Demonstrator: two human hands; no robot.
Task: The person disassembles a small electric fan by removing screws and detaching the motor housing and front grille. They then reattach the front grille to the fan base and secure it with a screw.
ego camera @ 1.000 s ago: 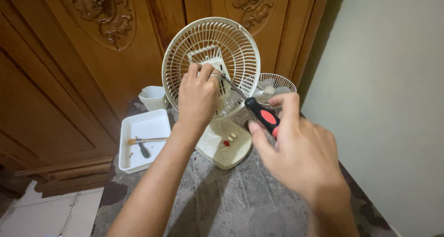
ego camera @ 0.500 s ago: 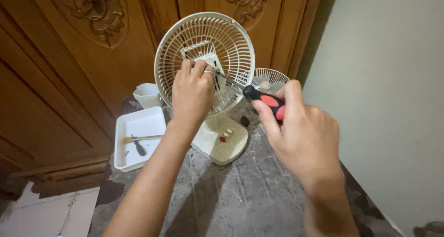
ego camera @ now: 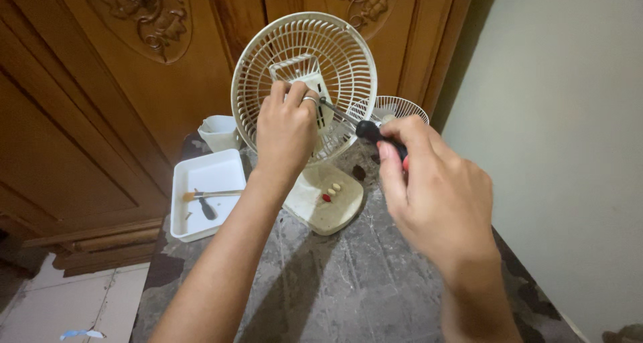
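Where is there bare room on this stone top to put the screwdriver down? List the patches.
Bare stone table lies in front of the fan base, between the two forearms. The white tray has open floor above its brush. It is crowded behind, around the fan grille, spare grille and cup.

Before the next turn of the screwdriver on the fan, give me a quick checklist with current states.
1. Left hand steadies the fan guard: ok, fingers grip its middle.
2. Right hand grips the screwdriver: ok.
3. Tip seated in the screw: cannot tell, left fingers hide it.
4. Fan base flat on the stone table: ok.
5. White tray out of the way: ok, it sits left of the base.
6. Second grille behind the shaft: cannot tell if touching.
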